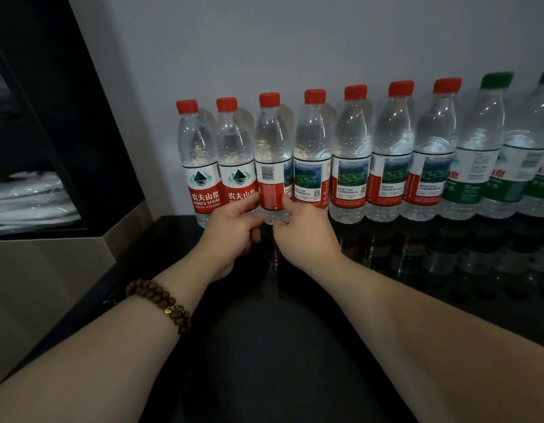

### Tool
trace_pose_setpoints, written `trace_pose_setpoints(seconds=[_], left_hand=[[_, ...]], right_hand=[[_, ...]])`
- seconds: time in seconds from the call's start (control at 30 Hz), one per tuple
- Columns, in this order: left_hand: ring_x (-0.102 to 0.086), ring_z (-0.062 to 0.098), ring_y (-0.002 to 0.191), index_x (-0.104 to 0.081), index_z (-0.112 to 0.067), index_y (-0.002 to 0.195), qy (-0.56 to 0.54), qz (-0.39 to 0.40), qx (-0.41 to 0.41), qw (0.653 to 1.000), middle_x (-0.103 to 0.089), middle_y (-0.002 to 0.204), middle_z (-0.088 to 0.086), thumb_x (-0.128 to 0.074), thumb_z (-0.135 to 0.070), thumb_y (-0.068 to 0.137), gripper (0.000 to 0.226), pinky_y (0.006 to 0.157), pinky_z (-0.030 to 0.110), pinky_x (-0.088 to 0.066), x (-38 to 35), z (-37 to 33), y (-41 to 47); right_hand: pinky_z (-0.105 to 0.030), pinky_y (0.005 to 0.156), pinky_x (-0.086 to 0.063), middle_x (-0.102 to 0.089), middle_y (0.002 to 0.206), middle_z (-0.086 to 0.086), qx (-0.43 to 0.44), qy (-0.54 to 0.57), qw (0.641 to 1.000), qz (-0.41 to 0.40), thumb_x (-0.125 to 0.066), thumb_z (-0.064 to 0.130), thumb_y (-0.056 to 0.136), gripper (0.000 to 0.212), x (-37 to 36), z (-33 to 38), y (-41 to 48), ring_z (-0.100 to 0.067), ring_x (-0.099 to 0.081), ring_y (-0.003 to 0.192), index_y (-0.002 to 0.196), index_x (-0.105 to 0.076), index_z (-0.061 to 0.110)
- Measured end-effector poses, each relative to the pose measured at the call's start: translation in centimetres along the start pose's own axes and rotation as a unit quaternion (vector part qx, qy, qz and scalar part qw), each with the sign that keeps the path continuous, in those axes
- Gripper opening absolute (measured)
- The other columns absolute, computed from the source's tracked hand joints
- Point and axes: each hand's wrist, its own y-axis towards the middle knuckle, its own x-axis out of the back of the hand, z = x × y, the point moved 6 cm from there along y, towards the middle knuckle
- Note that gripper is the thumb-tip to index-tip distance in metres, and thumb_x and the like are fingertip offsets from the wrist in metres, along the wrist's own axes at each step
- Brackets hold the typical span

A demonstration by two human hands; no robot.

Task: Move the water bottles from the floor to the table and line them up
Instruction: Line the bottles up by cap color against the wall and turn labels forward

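Several clear water bottles stand upright in a row along the wall on a glossy black table (295, 331). Most have red caps and red labels; the two at the far right (478, 154) have green caps and green labels. The third bottle from the left (270, 148) shows its barcode side. My left hand (234, 227) and my right hand (304, 227) both grip its lower part, thumbs on the label, fingers around the base. The leftmost bottle (199, 160) and its neighbour (235, 157) show the front logo.
A grey wall runs behind the bottles. At the left stands a dark cabinet (50, 117) with white folded items (29, 196) inside and a beige panel below. A beaded bracelet (160, 300) sits on my left wrist.
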Motion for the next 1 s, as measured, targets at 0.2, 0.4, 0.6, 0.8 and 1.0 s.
trace_pose_setpoints(seconds=[0.2, 0.4, 0.6, 0.8, 1.0], left_hand=[[-0.052, 0.004, 0.046, -0.069, -0.04, 0.126, 0.019, 0.022, -0.009, 1.0, -0.062, 0.056, -0.008, -0.067, -0.005, 0.095, 0.046, 0.038, 0.018, -0.036, -0.6, -0.2, -0.2], [-0.045, 0.01, 0.043, -0.064, -0.028, 0.138, -0.004, -0.022, 0.015, 1.0, -0.056, 0.053, 0.001, -0.067, -0.01, 0.096, 0.046, 0.038, 0.02, -0.034, 0.2, 0.1, 0.0], [-0.05, 0.009, 0.05, -0.058, -0.03, 0.143, 0.031, 0.012, 0.011, 0.999, -0.059, 0.062, 0.003, -0.067, -0.011, 0.097, 0.051, 0.04, 0.019, -0.036, -0.4, -0.1, -0.3], [-0.052, 0.01, 0.05, -0.063, -0.03, 0.14, 0.021, -0.008, 0.008, 1.0, -0.061, 0.06, 0.0, -0.067, -0.01, 0.097, 0.047, 0.041, 0.02, -0.038, -0.1, -0.2, -0.3], [-0.055, 0.006, 0.05, -0.053, -0.037, 0.145, 0.028, 0.019, 0.006, 0.999, -0.062, 0.059, -0.004, -0.065, -0.01, 0.098, 0.056, 0.041, 0.02, -0.04, -0.5, -0.1, -0.2]], right_hand=[[-0.038, 0.084, -0.052, -0.063, 0.129, -0.007, -0.02, -0.071, 0.996, 0.045, -0.055, 0.03, 0.086, 0.086, -0.5, 0.0, 0.1, -0.031, -0.06, 0.115, 0.162, -0.016, 0.025], [-0.042, 0.079, -0.059, -0.069, 0.102, -0.004, -0.001, 0.0, 1.0, -0.025, -0.054, 0.021, 0.087, 0.054, 0.5, 0.0, 0.1, -0.028, -0.066, 0.09, 0.141, -0.052, 0.025], [-0.045, 0.086, -0.058, -0.067, 0.115, -0.007, -0.004, -0.03, 0.999, 0.009, -0.055, 0.029, 0.087, 0.063, -0.1, 0.1, 0.0, -0.031, -0.064, 0.102, 0.149, -0.044, 0.023], [-0.04, 0.081, -0.059, -0.07, 0.104, 0.0, -0.014, 0.022, 0.999, -0.021, -0.056, 0.023, 0.087, 0.055, 0.5, -0.2, 0.1, -0.025, -0.066, 0.093, 0.142, -0.053, 0.029], [-0.042, 0.084, -0.06, -0.07, 0.109, -0.001, -0.008, 0.031, 0.999, -0.003, -0.053, 0.026, 0.083, 0.056, -0.1, 0.0, 0.0, -0.024, -0.067, 0.096, 0.138, -0.061, 0.025]])
